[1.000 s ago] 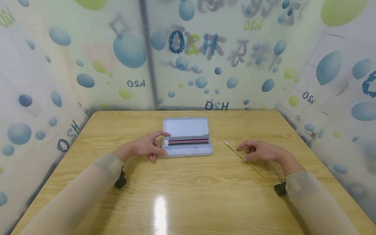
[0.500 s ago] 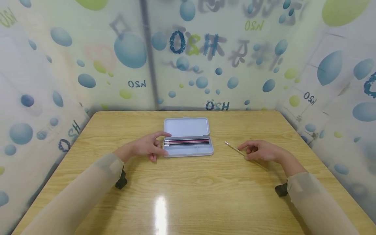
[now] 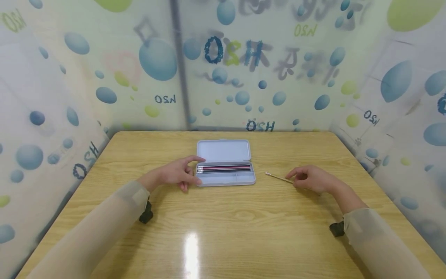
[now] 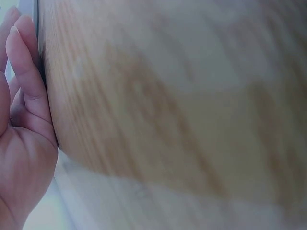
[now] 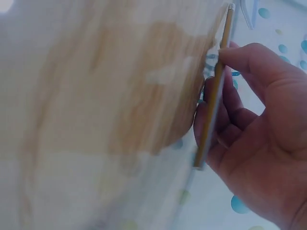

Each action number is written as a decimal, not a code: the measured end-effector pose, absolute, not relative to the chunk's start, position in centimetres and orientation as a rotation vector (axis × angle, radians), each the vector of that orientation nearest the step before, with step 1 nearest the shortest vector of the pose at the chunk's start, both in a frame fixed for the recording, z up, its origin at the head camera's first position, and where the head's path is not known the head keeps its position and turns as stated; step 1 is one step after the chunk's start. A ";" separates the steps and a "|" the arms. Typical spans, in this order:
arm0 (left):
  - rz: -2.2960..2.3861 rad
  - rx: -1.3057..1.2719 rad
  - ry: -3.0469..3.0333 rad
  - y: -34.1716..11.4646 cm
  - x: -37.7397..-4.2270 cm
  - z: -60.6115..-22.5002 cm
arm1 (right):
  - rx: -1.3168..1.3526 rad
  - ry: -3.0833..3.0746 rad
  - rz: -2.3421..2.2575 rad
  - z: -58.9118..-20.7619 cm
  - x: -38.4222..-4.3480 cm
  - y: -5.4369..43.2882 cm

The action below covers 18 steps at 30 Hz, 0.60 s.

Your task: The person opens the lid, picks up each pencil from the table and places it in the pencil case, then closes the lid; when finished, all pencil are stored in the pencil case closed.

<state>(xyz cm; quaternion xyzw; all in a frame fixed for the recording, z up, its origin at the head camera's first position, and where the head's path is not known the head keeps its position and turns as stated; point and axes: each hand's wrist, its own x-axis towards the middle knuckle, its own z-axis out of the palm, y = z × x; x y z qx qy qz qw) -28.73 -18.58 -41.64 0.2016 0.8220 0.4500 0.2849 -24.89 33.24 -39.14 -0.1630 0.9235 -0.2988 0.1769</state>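
Note:
A pale pencil case (image 3: 216,178) lies unfolded at the middle of the table, its lid (image 3: 223,150) laid back behind it. Several dark and reddish pencils (image 3: 225,169) with white ends fill its rear compartment. My left hand (image 3: 176,173) holds the case's left end, index finger at the hinge side and thumb at the front corner. To the right of the case, my right hand (image 3: 313,179) pinches a gold pencil (image 3: 278,177) between thumb and fingers. The right wrist view shows that pencil's lower end (image 5: 204,148) in front of the curled fingers. Its white-tipped end points toward the case.
The wood-grain table (image 3: 237,232) has patterned curtain walls (image 3: 226,108) around its back and sides. Two front compartments (image 3: 245,178) of the case have no pencils in them. A bright light reflection shows near the table's front.
My right hand has picked up the gold pencil and swung it flatter, its near end now behind the hand. The left hand stays at the case. The head view has shifted slightly.

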 end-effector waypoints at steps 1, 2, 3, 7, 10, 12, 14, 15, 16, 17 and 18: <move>1.205 0.540 2.198 -18.6 -28.7 -41.6 | -0.478 2.626 -0.850 -39.1 -24.8 33.2; 1.205 0.536 2.198 -18.6 -28.7 -41.7 | -0.482 2.642 -0.849 -39.1 -24.8 33.2; 1.207 0.534 2.196 -18.6 -28.7 -41.7 | -0.494 2.662 -0.844 -39.1 -24.8 33.2; 1.214 0.524 2.185 -18.6 -28.7 -41.7 | -0.522 2.720 -0.868 -38.9 -25.0 32.9; 1.217 0.523 2.181 -18.6 -28.7 -41.7 | -0.553 2.751 -0.889 -38.6 -25.4 32.4; 1.218 0.524 2.180 -18.6 -28.7 -41.6 | -0.584 2.764 -0.891 -38.3 -25.8 31.8; 1.218 0.524 2.178 -18.6 -28.7 -41.7 | -0.614 2.775 -0.882 -38.1 -26.3 31.1; 1.218 0.524 2.178 -18.6 -28.8 -41.7 | -0.624 2.779 -0.876 -38.1 -26.6 30.7; 1.219 0.523 2.177 -18.6 -28.8 -41.7 | -0.634 2.777 -0.873 -38.0 -26.8 30.2; 1.218 0.524 2.177 -18.6 -28.8 -41.7 | -0.637 2.772 -0.873 -37.9 -27.1 29.7; 1.217 0.524 2.176 -18.6 -28.8 -41.7 | -0.644 2.768 -0.872 -37.8 -27.3 29.2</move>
